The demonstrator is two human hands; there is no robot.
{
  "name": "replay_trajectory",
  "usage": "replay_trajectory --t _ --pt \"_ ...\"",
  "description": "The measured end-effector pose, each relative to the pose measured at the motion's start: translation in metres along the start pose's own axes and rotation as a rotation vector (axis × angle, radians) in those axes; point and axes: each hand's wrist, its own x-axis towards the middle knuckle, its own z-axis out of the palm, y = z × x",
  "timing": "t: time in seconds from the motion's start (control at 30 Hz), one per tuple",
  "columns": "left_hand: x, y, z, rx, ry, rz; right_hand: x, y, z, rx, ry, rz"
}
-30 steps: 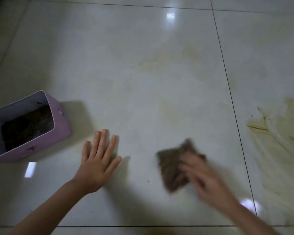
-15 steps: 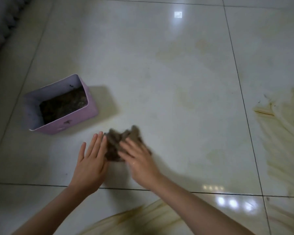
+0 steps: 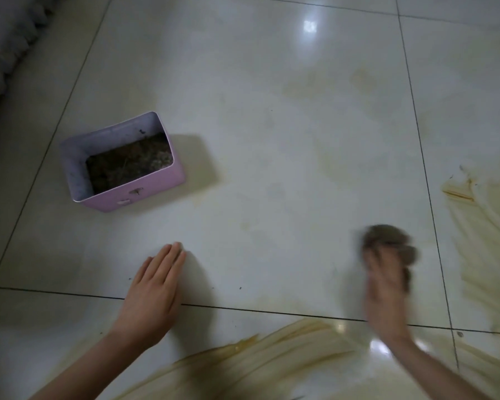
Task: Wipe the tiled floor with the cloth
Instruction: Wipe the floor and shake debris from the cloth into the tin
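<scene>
**Floor wipe: cloth under right hand, right side of the big tile**

Obs. 1. The person's left hand [image 3: 153, 295] lies flat on the tiled floor [image 3: 272, 140], palm down, with the fingers [image 3: 171, 261] straight and close together. It holds nothing. The heel of the hand sits across a dark grout line.

Obs. 2. The right hand [image 3: 387, 287] rests on top of the cloth [image 3: 387, 236], and both are heavily blurred. The fingers seem to reach forward over the cloth, but I cannot tell whether they lie straight or curl into it.

Obs. 3. The cloth is brown and bunched, and it lies on the floor. It shows past the fingertips and along the right edge of the hand. It sits near the grout line that bounds the large tile on the right, well apart from the left hand.

Obs. 4. A pink box [image 3: 145, 192] stands open-topped on the floor, beyond the left hand and a little to its left, apart from it. There is dark, crumbly matter inside.

Obs. 5. Yellow-brown streaks [image 3: 488, 226] mark the tile to the right of the cloth. A second streaked smear [image 3: 272, 350] runs across the floor between the two forearms. Fainter yellowish patches show on the large tile farther out.

Obs. 6. The edge of some grey fabric [image 3: 6, 39] is in the far left corner.
</scene>
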Motion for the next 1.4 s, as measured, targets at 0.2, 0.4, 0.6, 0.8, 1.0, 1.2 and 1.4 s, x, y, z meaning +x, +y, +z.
replay_trajectory --t 0.2,0.4,0.6,0.8,1.0,1.2,1.4 --pt "-0.001 -0.006 0.002 -0.056 0.01 0.01 -0.045 -0.156 0.068 0.336 -0.413 -0.46" --pt "-0.008 -0.029 -0.005 -0.051 0.027 -0.033 0.016 -0.111 0.017 0.387 -0.441 -0.34" --pt "-0.032 -0.061 0.0 -0.099 0.01 -0.136 -0.021 -0.061 0.013 0.053 -0.334 -0.064" --pt "-0.049 -0.071 -0.008 -0.087 -0.032 -0.221 -0.08 -0.213 0.08 0.223 -0.415 -0.168" --pt "-0.056 -0.086 -0.019 -0.028 -0.122 -0.313 -0.019 -0.224 0.052 0.184 -0.719 -0.369" --pt "-0.055 -0.102 -0.026 -0.032 -0.136 -0.28 0.004 -0.158 0.009 -0.249 -0.741 -0.392" --pt "-0.049 -0.111 -0.047 0.089 -0.313 -0.133 -0.015 -0.199 0.011 -0.413 -0.884 -0.254"
